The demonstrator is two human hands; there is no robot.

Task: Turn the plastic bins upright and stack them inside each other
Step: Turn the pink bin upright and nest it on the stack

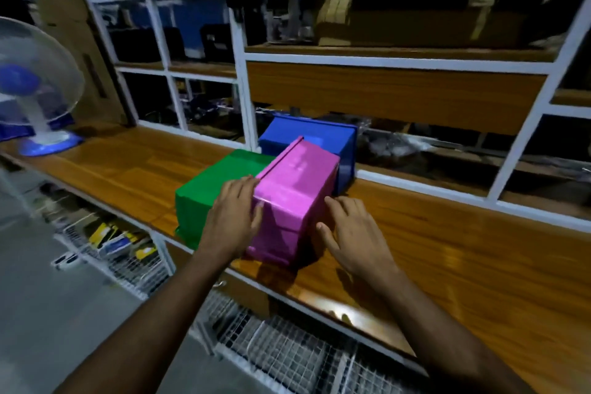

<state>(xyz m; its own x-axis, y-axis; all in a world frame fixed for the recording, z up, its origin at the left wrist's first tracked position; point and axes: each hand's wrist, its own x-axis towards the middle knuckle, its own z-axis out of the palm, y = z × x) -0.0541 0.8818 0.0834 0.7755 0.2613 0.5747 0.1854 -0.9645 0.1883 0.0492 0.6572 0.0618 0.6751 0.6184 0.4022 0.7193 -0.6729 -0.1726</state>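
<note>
Three plastic bins lie bottom up on a wooden counter [447, 240]. The pink bin [294, 192] is in the middle, with its far end tilted up. A green bin [211, 189] lies to its left and a blue bin [319, 141] behind it. My left hand [236, 217] presses flat on the pink bin's left side, partly over the green bin. My right hand [351, 233] rests by the pink bin's right side, fingers spread and touching its wall. The bins' open sides are hidden.
A white and blue desk fan [35, 86] stands at the counter's left end. White-framed shelves [240, 73] with boxes rise directly behind the bins. Wire baskets [287, 355] hang under the counter's front edge. Bare wood stretches to the right of the bins.
</note>
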